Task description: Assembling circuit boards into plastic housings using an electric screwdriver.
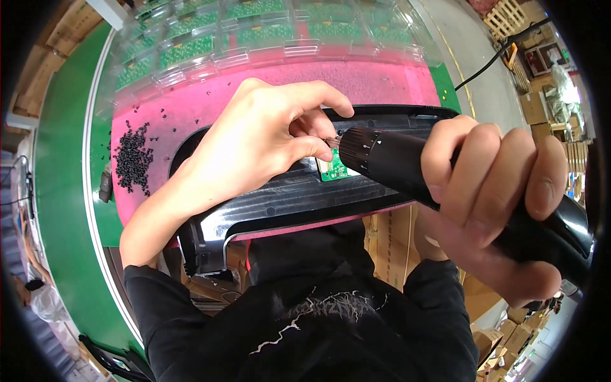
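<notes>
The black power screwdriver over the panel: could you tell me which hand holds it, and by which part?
The right hand grips the black screwdriver around its handle. The left hand pinches at its bit tip, above the small green circuit board.

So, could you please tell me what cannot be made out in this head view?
- Screw and bit tip: hidden between the left hand fingers.
- Green circuit board: mostly covered by the electric screwdriver.
- Screwdriver rear: wrapped by the right hand, cut off at the rim.
- Boards in the clear tray: blurred by glare.
</notes>
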`<act>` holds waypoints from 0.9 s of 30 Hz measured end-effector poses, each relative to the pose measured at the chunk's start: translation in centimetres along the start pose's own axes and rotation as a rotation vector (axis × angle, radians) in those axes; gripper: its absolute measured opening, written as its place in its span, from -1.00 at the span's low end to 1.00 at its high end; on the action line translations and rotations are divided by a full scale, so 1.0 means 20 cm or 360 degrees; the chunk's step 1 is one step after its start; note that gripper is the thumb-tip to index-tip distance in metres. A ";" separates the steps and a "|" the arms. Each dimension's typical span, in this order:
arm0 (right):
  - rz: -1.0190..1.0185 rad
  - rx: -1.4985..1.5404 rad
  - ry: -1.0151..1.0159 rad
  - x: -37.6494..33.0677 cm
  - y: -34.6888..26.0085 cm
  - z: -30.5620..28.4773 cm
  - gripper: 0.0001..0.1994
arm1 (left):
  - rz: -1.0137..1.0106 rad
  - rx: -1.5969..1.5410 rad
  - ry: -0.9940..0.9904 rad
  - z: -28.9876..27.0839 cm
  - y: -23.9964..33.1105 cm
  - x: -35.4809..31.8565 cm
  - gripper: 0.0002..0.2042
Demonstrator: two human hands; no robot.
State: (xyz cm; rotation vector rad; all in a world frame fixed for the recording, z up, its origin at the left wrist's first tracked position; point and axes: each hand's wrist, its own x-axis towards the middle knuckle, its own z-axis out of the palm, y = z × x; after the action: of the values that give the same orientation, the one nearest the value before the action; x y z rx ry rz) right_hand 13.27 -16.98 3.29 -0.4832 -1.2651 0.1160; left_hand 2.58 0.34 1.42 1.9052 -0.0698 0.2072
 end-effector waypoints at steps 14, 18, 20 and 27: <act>0.0156 0.0035 0.0279 -0.01 -0.04 0.04 -0.46 | 0.0491 0.0525 -0.0025 0.01 -0.03 -0.01 -0.60; 0.0217 0.0119 0.0267 0.00 -0.10 -0.02 -0.47 | 0.0546 0.0569 -0.0009 0.02 -0.03 0.00 -0.61; 0.0536 -0.0040 0.0044 0.07 -0.16 0.00 -0.48 | 0.0516 0.0410 -0.0019 0.02 -0.02 0.01 -0.61; 0.0427 -0.0033 0.0010 0.05 -0.15 -0.03 -0.48 | 0.0483 0.0325 -0.0001 0.02 -0.03 0.00 -0.64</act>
State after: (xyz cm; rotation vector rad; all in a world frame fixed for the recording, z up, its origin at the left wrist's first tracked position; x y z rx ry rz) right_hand 13.62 -19.58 5.23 -0.6695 -1.1914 0.3267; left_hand 2.82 0.20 0.67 2.0925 -0.3510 0.4327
